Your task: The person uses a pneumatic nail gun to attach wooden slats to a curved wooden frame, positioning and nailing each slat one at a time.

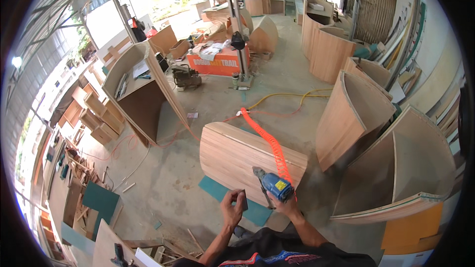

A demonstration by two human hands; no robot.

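Note:
In my right hand [286, 206] is a blue air nail gun [275, 186] with a grey nose and a yellow label. An orange coiled air hose [269, 141] runs from it away across the floor. My left hand [230, 208] is closed on a small, dark brown flat piece [244, 200], whose kind I cannot make out. Both hands are just on the near side of a curved wooden panel unit [227, 155] of narrow light slats, lying low in front of me. The nail gun's nose overlaps the panel in view; whether it touches cannot be told.
Teal sheets [215, 189] lie by the panel's near edge. Curved wooden cabinets [341, 123] stand along the right. A tall open cabinet [138, 84] and an air compressor [186, 75] are to the left. Yellow hose [277, 98] crosses the floor. People sit far back.

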